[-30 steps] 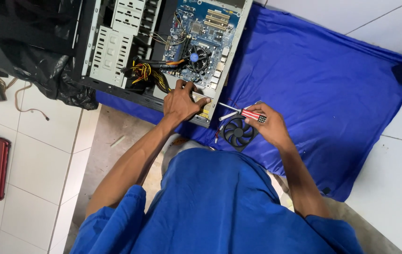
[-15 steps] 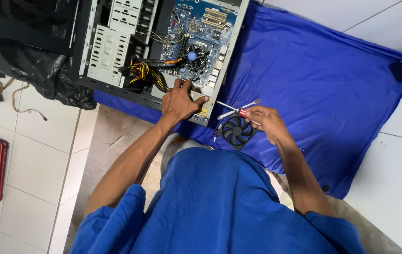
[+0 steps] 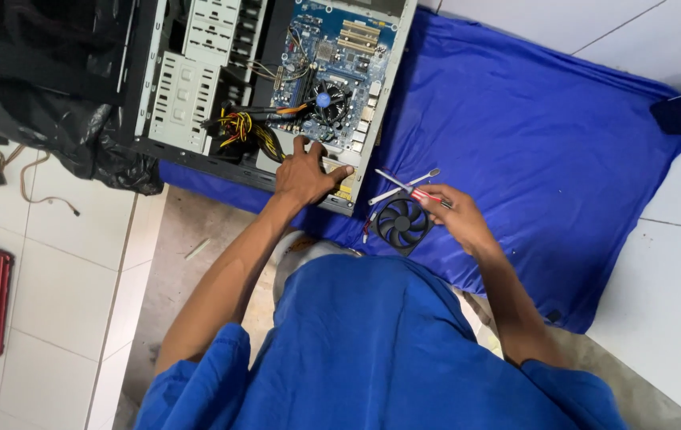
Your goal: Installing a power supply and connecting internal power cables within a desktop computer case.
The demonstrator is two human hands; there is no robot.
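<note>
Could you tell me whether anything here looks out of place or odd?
The small black fan lies loose on the blue cloth beside the open computer case, not mounted in it. The right hand holds a red screwdriver over it; the left hand rests on the case edge. Nothing looks spilled or broken.

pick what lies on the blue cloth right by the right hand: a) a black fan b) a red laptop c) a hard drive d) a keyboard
a: a black fan lies on the blue cloth just beside the right hand, which holds a red-handled tool.
</note>
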